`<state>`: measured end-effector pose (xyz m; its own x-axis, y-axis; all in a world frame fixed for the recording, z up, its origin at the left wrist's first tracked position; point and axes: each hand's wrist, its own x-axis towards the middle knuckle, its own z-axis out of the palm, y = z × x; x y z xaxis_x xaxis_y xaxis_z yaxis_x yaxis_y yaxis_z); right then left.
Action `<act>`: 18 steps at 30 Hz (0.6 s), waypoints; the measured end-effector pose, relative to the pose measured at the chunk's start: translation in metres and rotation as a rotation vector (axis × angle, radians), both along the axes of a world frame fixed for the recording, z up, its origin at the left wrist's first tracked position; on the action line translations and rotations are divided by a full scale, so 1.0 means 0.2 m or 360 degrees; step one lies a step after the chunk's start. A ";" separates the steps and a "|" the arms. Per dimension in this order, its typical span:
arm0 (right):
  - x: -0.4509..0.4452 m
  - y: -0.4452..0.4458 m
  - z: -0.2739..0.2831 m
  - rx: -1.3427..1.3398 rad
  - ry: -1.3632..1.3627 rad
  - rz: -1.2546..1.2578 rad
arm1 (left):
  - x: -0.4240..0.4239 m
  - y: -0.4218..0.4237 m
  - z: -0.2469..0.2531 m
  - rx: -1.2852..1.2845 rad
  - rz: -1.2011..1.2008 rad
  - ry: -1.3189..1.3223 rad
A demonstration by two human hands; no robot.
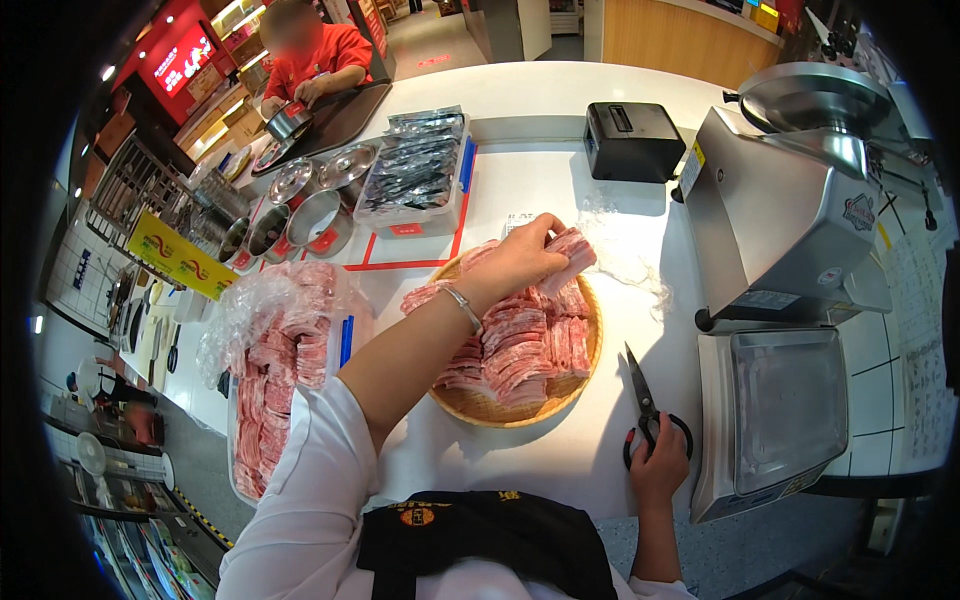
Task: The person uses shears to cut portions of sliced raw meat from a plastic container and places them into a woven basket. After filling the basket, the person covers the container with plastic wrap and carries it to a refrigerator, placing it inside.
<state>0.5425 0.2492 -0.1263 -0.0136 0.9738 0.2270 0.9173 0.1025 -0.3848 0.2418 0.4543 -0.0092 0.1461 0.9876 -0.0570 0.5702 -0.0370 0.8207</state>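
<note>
My left hand (pixel 529 255) reaches over a round woven bamboo tray (pixel 465 411) and grips a bundle of sliced raw meat (pixel 571 259) above its far right part. Stacks of sliced raw meat (pixel 517 345) lie in the tray. To the right of the tray, my right hand (pixel 660 465) is on the black handles of a pair of scissors (pixel 641 390). Their blades point away from me and look slightly apart. On the left, a clear plastic bin (pixel 244 484) holds more sliced meat, partly covered by a crumpled clear plastic bag (pixel 244 315).
A scale (pixel 787 412) and a steel machine (pixel 780 217) stand right, a black printer-like box (pixel 634 142) behind. Crumpled clear film (pixel 630 262) lies beyond the tray. Metal pots (pixel 321 217) and a bin of packets (pixel 416 169) stand back left. A person in red (pixel 319 67) handles a pot across the counter.
</note>
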 end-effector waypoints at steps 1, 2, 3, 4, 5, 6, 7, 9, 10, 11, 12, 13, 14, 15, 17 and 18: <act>0.00 0.00 0.01 -0.0012 0.0005 -0.0003 | 0.03 -0.01 0.00 0.0058 0.0037 0.0126; 0.00 0.00 0.01 -0.0025 0.0008 -0.0006 | 0.05 -0.02 0.00 0.0115 0.0074 0.0251; 0.00 0.00 0.01 -0.0036 0.0011 -0.0012 | 0.08 -0.04 0.01 0.0141 0.0092 0.0373; 0.00 -0.01 0.01 -0.0048 0.0012 -0.0018 | 0.11 -0.07 0.03 0.0167 0.0110 0.0495; 0.00 -0.01 0.01 -0.0052 0.0009 -0.0021 | 0.11 -0.07 -0.01 0.0233 0.0135 0.0557; 0.00 -0.01 0.01 -0.0053 0.0010 -0.0021 | 0.11 -0.07 -0.03 0.0300 0.0165 0.0624; 0.00 -0.01 0.00 -0.0046 0.0006 -0.0018 | 0.12 -0.07 -0.05 0.0366 0.0198 0.0691; 0.00 -0.01 0.00 -0.0027 0.0009 -0.0014 | 0.13 -0.09 -0.07 0.0485 0.0273 0.0788; 0.00 0.00 0.00 -0.0015 0.0016 -0.0013 | 0.13 -0.09 -0.06 0.0520 0.0292 0.0849; 0.00 0.00 0.00 -0.0013 0.0019 -0.0015 | 0.14 -0.09 -0.04 0.0501 0.0281 0.0932; 0.00 0.00 0.00 -0.0009 0.0018 -0.0015 | 0.13 -0.08 -0.03 0.0457 0.0250 0.0999; 0.01 0.00 0.00 -0.0016 0.0014 -0.0017 | 0.13 -0.08 -0.02 0.0413 0.0216 0.1067; 0.01 0.01 -0.01 -0.0024 0.0016 -0.0021 | 0.11 -0.07 -0.02 0.0342 0.0157 0.1122; 0.01 0.01 -0.01 -0.0034 0.0015 -0.0023 | 0.11 -0.07 -0.01 0.0307 0.0121 0.1179; 0.00 0.01 -0.01 -0.0023 0.0010 -0.0024 | 0.09 -0.07 0.00 0.0277 0.0083 0.1298; 0.00 0.01 -0.01 -0.0004 -0.0003 -0.0012 | 0.07 -0.08 -0.02 0.0359 0.0113 0.1332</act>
